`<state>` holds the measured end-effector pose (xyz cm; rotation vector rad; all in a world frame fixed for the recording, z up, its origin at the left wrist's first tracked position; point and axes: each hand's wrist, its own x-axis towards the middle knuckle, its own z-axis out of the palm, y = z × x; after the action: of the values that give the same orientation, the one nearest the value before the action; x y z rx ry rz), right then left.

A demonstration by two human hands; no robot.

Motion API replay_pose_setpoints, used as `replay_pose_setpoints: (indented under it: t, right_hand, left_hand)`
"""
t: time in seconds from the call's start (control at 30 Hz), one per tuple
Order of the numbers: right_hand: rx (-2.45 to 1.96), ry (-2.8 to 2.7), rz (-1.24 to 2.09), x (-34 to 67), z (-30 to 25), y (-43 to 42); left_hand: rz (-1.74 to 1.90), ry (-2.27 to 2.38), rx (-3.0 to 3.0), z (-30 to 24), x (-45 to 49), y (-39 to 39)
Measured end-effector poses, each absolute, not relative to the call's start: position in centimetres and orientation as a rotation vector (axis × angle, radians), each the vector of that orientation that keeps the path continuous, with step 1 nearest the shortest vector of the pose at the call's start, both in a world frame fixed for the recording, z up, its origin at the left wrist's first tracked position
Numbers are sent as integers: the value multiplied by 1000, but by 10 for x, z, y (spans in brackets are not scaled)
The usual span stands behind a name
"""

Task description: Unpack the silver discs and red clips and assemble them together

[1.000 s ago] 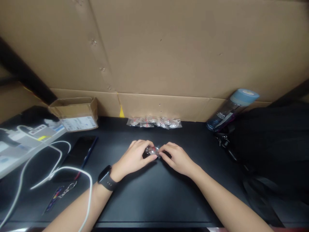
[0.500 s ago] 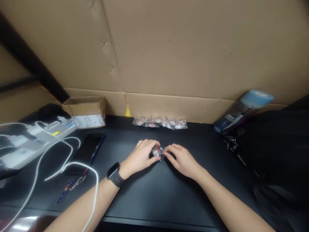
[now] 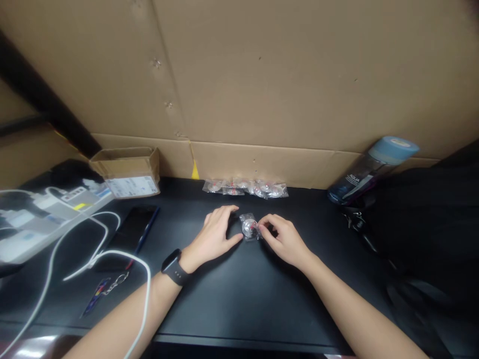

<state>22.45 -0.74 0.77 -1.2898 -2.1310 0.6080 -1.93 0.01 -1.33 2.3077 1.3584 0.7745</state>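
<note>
A small clear plastic packet [image 3: 247, 227] with a round silvery piece and a red mark inside is at the middle of the black desk. My right hand [image 3: 282, 237] pinches its right edge between thumb and fingertips. To the packet's left is my left hand [image 3: 217, 232], wearing a black watch. Its thumb and fingers are apart with nothing between them. What exactly the round piece is, I cannot make out. Several similar clear packets [image 3: 245, 187] lie in a row along the foot of the cardboard wall.
On the left are a cardboard box [image 3: 127, 172], a power strip [image 3: 56, 222] with white cables, a dark phone [image 3: 132, 232] and a keychain [image 3: 99, 294]. A blue-capped bottle [image 3: 368, 172] leans at the right, beside a black bag [image 3: 422, 234]. Behind the desk rises a cardboard wall [image 3: 262, 99].
My left hand has let go of the packet and opened, drawing slightly left. My right hand keeps its pinch on the packet's edge. The view has shifted a little.
</note>
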Motion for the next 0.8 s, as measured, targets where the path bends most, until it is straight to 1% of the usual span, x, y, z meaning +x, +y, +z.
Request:
replay_pose_setpoints:
  t: [0.1, 0.27, 0.37, 0.6, 0.8]
  right_hand:
    - [-1299, -2107, 616, 225, 7, -7]
    - [-1322, -2057, 591, 227, 8, -4]
    - [-1319, -2038, 615, 229, 8, -3]
    - [-1330, -2015, 627, 230, 8, -3]
    - [-1345, -1942, 713, 232, 8, 0]
  left_hand:
    - [783, 1347, 2336, -8, -20, 1]
    - [605, 1057, 2565, 6, -24, -2]
    - [537, 989, 2622, 7, -25, -4]
    - [454, 997, 2622, 0, -20, -7]
    - [416, 987, 2629, -2, -17, -10]
